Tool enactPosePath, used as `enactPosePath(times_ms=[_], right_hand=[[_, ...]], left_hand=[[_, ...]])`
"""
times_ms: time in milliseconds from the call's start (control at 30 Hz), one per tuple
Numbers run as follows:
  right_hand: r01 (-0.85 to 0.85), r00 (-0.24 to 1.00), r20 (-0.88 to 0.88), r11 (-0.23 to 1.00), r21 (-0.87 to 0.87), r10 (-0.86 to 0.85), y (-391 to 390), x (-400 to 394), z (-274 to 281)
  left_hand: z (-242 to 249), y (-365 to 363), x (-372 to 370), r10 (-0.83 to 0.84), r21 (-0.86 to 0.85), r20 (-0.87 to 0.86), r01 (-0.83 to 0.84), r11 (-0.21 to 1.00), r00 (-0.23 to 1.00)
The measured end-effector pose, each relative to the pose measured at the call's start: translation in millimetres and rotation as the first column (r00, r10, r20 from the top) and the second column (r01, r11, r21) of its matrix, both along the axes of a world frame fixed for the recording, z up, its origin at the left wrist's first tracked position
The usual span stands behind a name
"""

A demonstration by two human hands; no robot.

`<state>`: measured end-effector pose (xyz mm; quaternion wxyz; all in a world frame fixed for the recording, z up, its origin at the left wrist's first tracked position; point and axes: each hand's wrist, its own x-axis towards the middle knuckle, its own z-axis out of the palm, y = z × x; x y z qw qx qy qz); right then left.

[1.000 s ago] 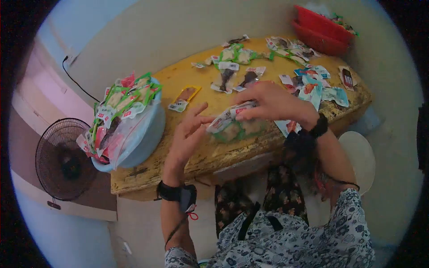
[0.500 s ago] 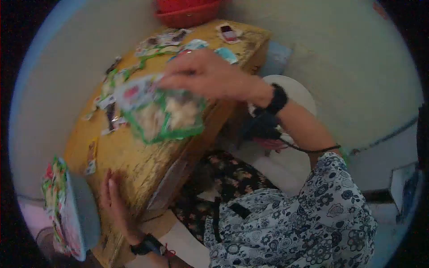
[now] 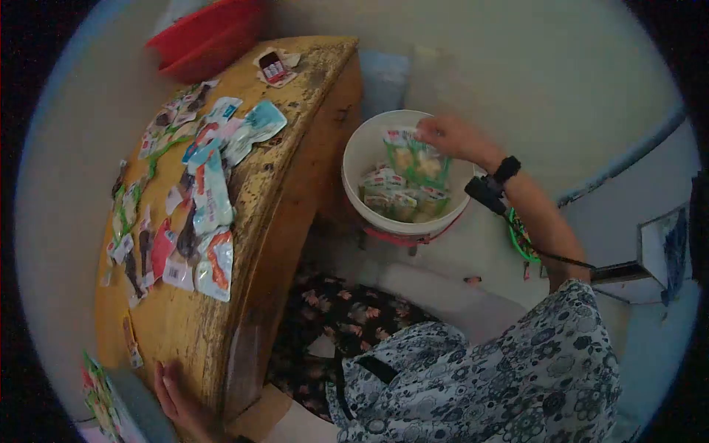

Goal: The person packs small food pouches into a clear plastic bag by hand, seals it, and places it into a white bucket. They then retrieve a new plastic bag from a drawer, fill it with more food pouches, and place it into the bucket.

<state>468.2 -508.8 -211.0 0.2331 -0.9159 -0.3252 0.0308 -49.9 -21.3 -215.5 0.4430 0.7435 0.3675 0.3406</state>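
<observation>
Bucket (image 3: pixel 363 146) sits under the right hand (image 3: pixel 449 138), which pinches a snack pack (image 3: pixel 418 162); the left hand (image 3: pixel 182 404), fingers straight, looks empty, far off.

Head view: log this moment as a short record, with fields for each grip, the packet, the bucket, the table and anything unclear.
Right grip: closed on a green-edged packet by its upper corner
Packet location: at the mouth of the white bucket
Bucket contents: other packets
Left grip: open, beside the pale blue tub
Worn yellow table: bears assorted packets and red basins
Unclear: whether the held packet touches those below
</observation>
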Motion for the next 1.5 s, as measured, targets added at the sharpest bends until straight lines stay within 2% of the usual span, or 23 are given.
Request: enactPosePath(times_ms=[67,133,233,333,433,533,633,733,833,900,967,1033,1100,1167,1233,1300,1367,1400,1467,1500], right_hand=[[-0.068,0.994,-0.083,0.997,-0.035,0.065,-4.9,-2.1,-27.6],[-0.141,0.971,-0.196,0.990,-0.018,0.135,-8.9,3.1,-58.3],[-0.359,0.930,-0.113,0.930,-0.075,0.349,-8.2,-0.4,-56.8],[-0.446,0.864,-0.334,0.881,-0.160,0.377,3.1,1.8,-61.4],[-0.491,0.867,-0.305,0.780,-0.389,0.394,20.5,1.2,-80.1],[-0.492,0.868,-0.295,0.775,-0.397,0.400,29.1,-10.2,-101.7],[-0.428,0.888,-0.388,0.747,-0.509,0.244,49.6,-15.3,-104.3],[-0.488,0.817,-0.535,0.750,-0.446,0.214,58.9,-14.8,-119.2],[-0.532,0.829,-0.453,0.712,-0.459,0.327,53.5,-17.0,-169.0],[-0.457,0.848,-0.485,0.762,-0.459,0.216,48.0,-25.7,-188.3],[-0.428,0.857,-0.490,0.750,-0.504,0.159,41.1,-35.7,-194.9],[-0.454,0.860,-0.480,0.689,-0.565,0.173,38.6,-39.6,-201.6],[-0.548,0.803,-0.541,0.664,-0.508,0.249,41.3,-33.9,-199.6],[-0.568,0.787,-0.550,0.676,-0.469,0.280,43.0,-28.6,-193.3],[-0.523,0.813,-0.511,0.736,-0.430,0.279,45.9,-26.5,-170.4],[-0.504,0.816,-0.493,0.788,-0.353,0.301,44.2,-15.1,-148.5],[-0.454,0.818,-0.487,0.863,-0.223,0.305,42.0,0.6,-114.8],[-0.392,0.823,-0.496,0.909,-0.140,0.278,41.9,4.7,-98.3],[-0.212,0.817,-0.536,0.975,0.063,0.212,43.1,6.7,-59.8],[-0.005,0.788,-0.606,0.984,0.177,0.113,44.8,0.3,-36.0]], left_hand=[[7.4,-0.3,6.5,0.055,-0.066,-0.008,-0.055,0.996,0.998],[19.6,-13.3,18.0,0.088,-0.035,-0.022,-0.088,0.995,0.996],[29.1,-25.5,28.6,0.118,-0.014,-0.023,-0.118,0.993,0.993],[39.3,-31.2,37.9,0.134,0.018,-0.036,-0.134,0.991,0.990],[43.9,-37.2,44.3,0.149,0.047,-0.053,-0.147,0.988,0.987],[46.4,-39.3,31.8,0.172,0.044,-0.075,-0.169,0.985,0.982],[44.2,-40.6,33.7,0.209,-0.006,-0.060,-0.210,0.978,0.976],[39.9,-35.1,26.9,0.195,0.060,-0.080,-0.190,0.980,0.978],[42.7,-38.5,29.1,0.253,0.039,-0.115,-0.250,0.967,0.961],[45.4,-39.9,27.9,0.235,0.068,-0.138,-0.228,0.971,0.962],[49.5,-44.4,28.2,0.208,0.120,-0.177,-0.189,0.975,0.962],[61.5,-51.5,36.0,0.182,0.216,-0.246,-0.130,0.968,0.952],[63.5,-53.7,38.3,0.188,0.160,-0.266,-0.149,0.976,0.946],[57.6,-52.7,38.4,0.160,0.071,-0.241,-0.147,0.987,0.957],[39.6,-38.0,35.2,0.110,-0.027,-0.167,-0.116,0.993,0.980],[27.2,-27.3,18.0,0.131,-0.102,-0.078,-0.139,0.985,0.988],[46.2,-34.9,17.7,0.116,-0.016,-0.088,-0.118,0.993,0.989],[62.3,-40.4,32.4,0.076,0.086,-0.172,-0.062,0.994,0.982],[70.2,-39.8,38.4,0.130,-0.032,-0.038,-0.131,0.991,0.991],[88.4,-44.6,44.4,0.112,0.030,-0.055,-0.111,0.993,0.992]])
